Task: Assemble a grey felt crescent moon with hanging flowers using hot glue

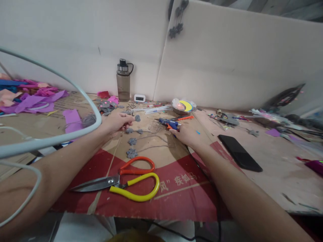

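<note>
My left hand (117, 121) is closed in a pinch, with a small grey felt-like flower (137, 118) at its fingertips. My right hand (186, 134) is wrapped round the handle of a blue glue gun (166, 122) with an orange trigger, its nozzle pointing left toward the flower. Below my left hand, several more grey flowers (132, 141) lie on the cardboard, some with thin grey stems stretching right. Nearer to me lie large scissors (111, 181) with one red and one yellow handle, blades to the left.
A water bottle (123, 82) and a small white digital clock (139, 98) stand by the back wall. A bowl (180, 107) sits right of them. A black phone (239, 153) lies at right, coloured scraps (32, 97) at left. A pale tube (85, 97) arches over my left forearm.
</note>
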A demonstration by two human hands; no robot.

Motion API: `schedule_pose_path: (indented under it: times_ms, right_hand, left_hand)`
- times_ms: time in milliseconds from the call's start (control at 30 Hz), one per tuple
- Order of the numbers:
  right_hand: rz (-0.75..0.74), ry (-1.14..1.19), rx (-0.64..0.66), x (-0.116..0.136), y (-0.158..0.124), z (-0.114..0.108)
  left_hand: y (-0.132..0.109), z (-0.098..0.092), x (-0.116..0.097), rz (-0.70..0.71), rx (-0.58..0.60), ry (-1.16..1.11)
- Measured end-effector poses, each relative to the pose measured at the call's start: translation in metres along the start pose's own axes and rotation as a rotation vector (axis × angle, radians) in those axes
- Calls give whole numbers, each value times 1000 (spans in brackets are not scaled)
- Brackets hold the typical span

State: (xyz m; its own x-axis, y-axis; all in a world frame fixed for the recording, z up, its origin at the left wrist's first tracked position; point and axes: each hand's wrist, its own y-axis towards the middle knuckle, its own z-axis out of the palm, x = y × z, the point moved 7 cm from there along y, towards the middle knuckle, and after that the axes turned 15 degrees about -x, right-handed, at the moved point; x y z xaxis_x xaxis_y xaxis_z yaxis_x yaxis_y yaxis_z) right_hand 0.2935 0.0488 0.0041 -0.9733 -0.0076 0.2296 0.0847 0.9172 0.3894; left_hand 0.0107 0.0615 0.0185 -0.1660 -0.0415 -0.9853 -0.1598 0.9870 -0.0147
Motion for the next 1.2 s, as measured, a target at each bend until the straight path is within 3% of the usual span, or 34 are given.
schedule_pose_path:
  times_ms: [200,367,533,633,700,800,967,1200]
  right_hand:
    - [113,20,25,-2,8,19]
    - [257,196,50,-4,8,-5]
    - [499,786,-79,2,0,-25]
    - [539,1179,-2,20,-6,-18]
    - [522,1381,121,36,-12,-14]
    - [393,1433,177,52,-17,-17]
    - [183,1332,123,63,-23,-28]
    - [56,1125,172,81,-38,-37]
  left_hand:
    - [0,3,5,-24,-10,10]
    - [2,4,10,-34,-23,-5]
    - [1,5,12,-66,-31,-46]
    - [-2,7,12,-99,-36,-80]
    - [-3,8,13,-125,-37,-98]
    - [-2,8,15,-153,-42,-120]
    - [0,3,17,-151,-93,-146]
    - [-2,4,13,-118,-102,-138]
